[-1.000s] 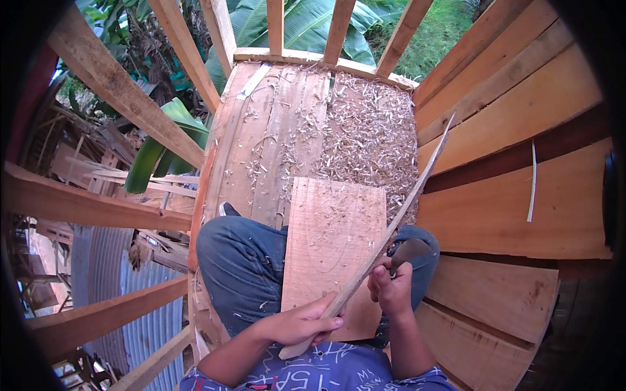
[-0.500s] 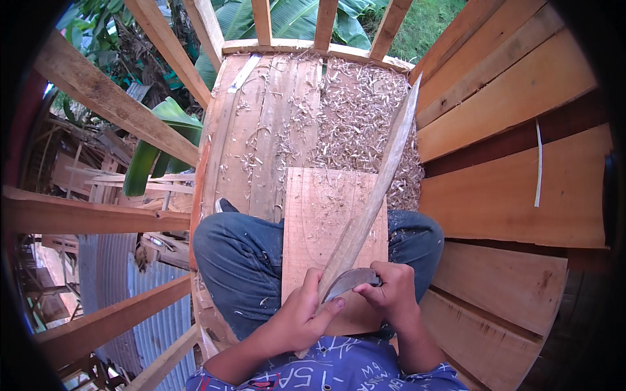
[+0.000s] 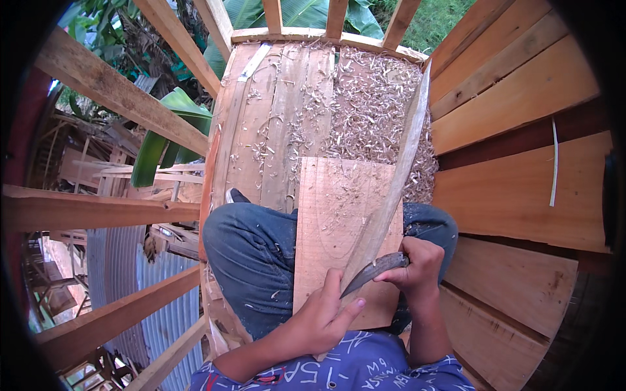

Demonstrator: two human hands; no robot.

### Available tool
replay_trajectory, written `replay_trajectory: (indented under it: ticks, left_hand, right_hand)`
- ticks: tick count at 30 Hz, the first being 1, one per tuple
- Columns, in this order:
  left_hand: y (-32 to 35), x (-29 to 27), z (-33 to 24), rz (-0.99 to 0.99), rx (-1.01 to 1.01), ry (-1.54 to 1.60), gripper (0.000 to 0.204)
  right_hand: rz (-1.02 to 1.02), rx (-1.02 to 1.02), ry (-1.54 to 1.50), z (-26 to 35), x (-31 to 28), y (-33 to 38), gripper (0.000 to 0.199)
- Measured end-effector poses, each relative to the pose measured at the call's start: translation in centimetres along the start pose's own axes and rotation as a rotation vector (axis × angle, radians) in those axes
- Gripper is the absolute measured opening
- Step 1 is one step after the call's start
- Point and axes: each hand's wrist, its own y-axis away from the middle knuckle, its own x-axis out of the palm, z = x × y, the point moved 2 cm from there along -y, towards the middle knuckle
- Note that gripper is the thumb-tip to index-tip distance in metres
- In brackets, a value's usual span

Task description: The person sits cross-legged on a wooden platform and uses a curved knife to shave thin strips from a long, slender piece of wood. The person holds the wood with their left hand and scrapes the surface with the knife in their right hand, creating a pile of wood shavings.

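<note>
A long, tapering strip of pale wood (image 3: 396,189) runs from my lap up toward the far right, its pointed end near the wall. My left hand (image 3: 326,318) is closed round its near part, with the thumb out by the blade. My right hand (image 3: 420,266) grips the end of a short, curved dark knife (image 3: 377,270). The blade lies slantwise across the strip, its lower tip close to my left fingers. Under both hands a flat wooden board (image 3: 342,202) rests across my lap, sprinkled with shavings.
Curled wood shavings (image 3: 375,98) cover much of the plank floor (image 3: 277,153), thickest at the far right. Upright slats (image 3: 111,88) fence the left and far sides. Wide boards (image 3: 521,186) form the right wall, with a thin pale strip (image 3: 554,163) hanging there.
My right hand and the knife have moved slightly away from my left hand, and the blade has turned to show less of its broad face. The whole view has shifted a little.
</note>
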Motion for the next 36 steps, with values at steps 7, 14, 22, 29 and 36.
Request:
replay_trajectory:
  ticks: [7, 14, 22, 29, 36]
  left_hand:
    - [-0.2, -0.2, -0.2, 0.016, 0.007, 0.009, 0.042]
    - [-0.7, -0.1, 0.2, 0.055, -0.056, 0.182, 0.043]
    - [-1.0, 0.0, 0.5, 0.06, -0.008, 0.222, 0.043]
    - [-1.1, -0.1, 1.1, 0.101, -0.03, 0.339, 0.046]
    - [-0.9, -3.3, 2.2, 0.212, -0.072, 0.457, 0.045]
  right_hand:
    - [-0.018, -0.006, 0.012, 0.0, -0.1, -0.6, 0.078]
    - [-0.019, 0.048, 0.069, -1.0, 0.3, -1.5, 0.08]
    - [-0.041, 0.082, 0.072, -0.8, 0.6, -1.5, 0.08]
    - [0.023, 0.126, 0.04, -0.7, 0.4, -1.5, 0.077]
    - [0.754, 0.219, -1.075, -0.2, -1.9, -0.3, 0.026]
